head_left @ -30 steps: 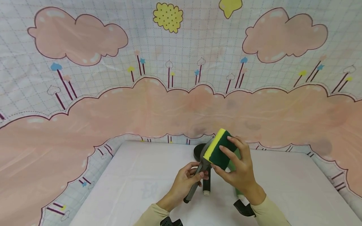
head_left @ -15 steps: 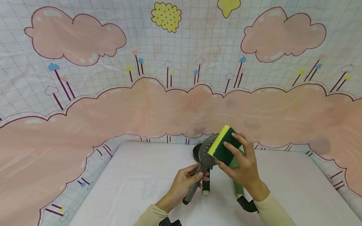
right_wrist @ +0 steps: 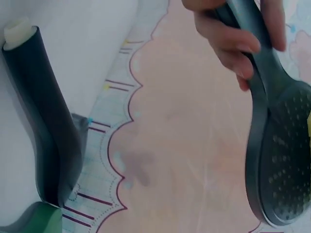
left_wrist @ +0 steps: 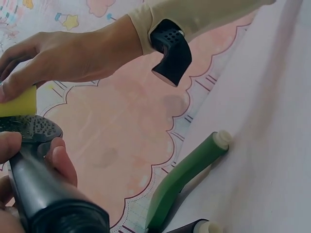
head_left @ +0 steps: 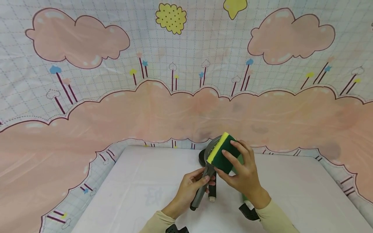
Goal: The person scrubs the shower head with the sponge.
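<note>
In the head view, a grey shower head [head_left: 199, 194] is held up at a slant by my left hand [head_left: 186, 191], thumb and fingers round its handle. My right hand [head_left: 247, 178] grips a yellow and dark green sponge [head_left: 225, 158] by the green side, fingertips spread over it. The yellow side lies against the nozzle face, covering much of it in this view. Seen from the left wrist, the yellow foam [left_wrist: 22, 103] sits right at the nozzles. In the right wrist view, the round nozzle face [right_wrist: 289, 155] shows, with the sponge's edge at the frame border.
On the white table [head_left: 131, 181] behind the hands stand a black shower head [head_left: 212, 192] and a green shower head [left_wrist: 181, 177], the latter mostly hidden by my right hand in the head view. A cloud-printed cloth [head_left: 145, 113] hangs behind the table. Black wrist mounts [head_left: 249, 212] sit on both sleeves.
The sponge shifts up and right across the nozzle face, baring part of it, then returns down and left. The grey shower head turns slightly; my left hand keeps its grip.
</note>
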Demonstrator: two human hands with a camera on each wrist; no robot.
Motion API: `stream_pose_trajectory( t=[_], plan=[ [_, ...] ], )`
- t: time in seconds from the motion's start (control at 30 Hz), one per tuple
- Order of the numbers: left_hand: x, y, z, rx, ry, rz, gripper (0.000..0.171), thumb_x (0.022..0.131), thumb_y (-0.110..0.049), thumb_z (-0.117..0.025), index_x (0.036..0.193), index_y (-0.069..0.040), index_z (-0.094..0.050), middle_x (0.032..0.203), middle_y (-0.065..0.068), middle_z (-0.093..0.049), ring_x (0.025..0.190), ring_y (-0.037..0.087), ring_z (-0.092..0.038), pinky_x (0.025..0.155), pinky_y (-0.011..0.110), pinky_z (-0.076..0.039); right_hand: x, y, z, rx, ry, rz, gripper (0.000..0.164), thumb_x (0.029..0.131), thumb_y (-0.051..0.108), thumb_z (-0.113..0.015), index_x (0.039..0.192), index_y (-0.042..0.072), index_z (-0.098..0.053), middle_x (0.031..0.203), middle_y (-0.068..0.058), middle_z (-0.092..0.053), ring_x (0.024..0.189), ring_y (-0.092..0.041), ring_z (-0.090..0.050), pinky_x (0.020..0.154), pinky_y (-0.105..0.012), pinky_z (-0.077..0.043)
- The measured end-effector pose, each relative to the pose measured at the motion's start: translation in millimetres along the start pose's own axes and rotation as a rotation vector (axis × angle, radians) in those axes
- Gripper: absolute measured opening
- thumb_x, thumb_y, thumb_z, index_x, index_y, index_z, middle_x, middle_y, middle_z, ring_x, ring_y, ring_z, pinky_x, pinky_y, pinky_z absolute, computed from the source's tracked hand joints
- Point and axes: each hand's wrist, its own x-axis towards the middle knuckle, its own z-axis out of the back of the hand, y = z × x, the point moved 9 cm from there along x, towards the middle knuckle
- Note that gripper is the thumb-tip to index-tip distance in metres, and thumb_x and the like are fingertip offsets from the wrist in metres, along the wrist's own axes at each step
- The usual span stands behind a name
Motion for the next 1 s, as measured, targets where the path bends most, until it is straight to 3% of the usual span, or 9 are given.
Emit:
stream_pose_trajectory(
  t=[0.23, 0.47, 0.7, 1.0],
  plan=[
    [-0.9, 1.2, -4.4, -0.036, 0.020, 0.013, 0.048, 0.098, -0.021, -0.060, 0.141, -0.001, -0.050, 0.116, 0.019, -0.068, 0.092, 0.012, -0.071, 0.070, 0.023, -0.055, -1, 4, -3, -0.004, -0.018, 0.007, 0.053, 0.089, 0.053, -0.065, 0.112, 0.005, -0.068, 0.127, -0.029, -0.054, 0.115, -0.050, -0.047, 0.116, -0.030, -0.031],
    [-3.4, 3.2, -2.4, -0.041, 0.034, 0.028, 0.049, 0.097, -0.023, -0.061, 0.140, -0.001, -0.051, 0.105, 0.005, -0.071, 0.082, 0.011, -0.065, 0.065, 0.023, -0.054, 1, 0, 0, -0.027, -0.012, 0.018, 0.053, 0.089, 0.053, -0.065, 0.111, 0.004, -0.067, 0.127, -0.030, -0.054, 0.115, -0.050, -0.047, 0.116, -0.029, -0.030],
    [-6.0, 4.2, 1.7, -0.050, 0.053, 0.031, 0.050, 0.098, -0.020, -0.060, 0.142, 0.000, -0.047, 0.106, 0.009, -0.070, 0.081, 0.010, -0.065, 0.065, 0.022, -0.054, 1, -8, 6, -0.027, -0.022, 0.001, 0.055, 0.088, 0.054, -0.065, 0.111, 0.004, -0.067, 0.127, -0.030, -0.054, 0.116, -0.050, -0.046, 0.115, -0.028, -0.031],
    [-9.6, 4.8, 7.3, -0.063, 0.066, 0.037, 0.051, 0.098, -0.018, -0.059, 0.142, 0.004, -0.046, 0.100, 0.003, -0.071, 0.080, 0.009, -0.065, 0.064, 0.021, -0.054, -1, -19, 13, -0.049, -0.015, -0.038, 0.057, 0.089, 0.056, -0.064, 0.113, 0.004, -0.066, 0.128, -0.029, -0.053, 0.119, -0.048, -0.046, 0.114, -0.025, -0.030]
  ],
)
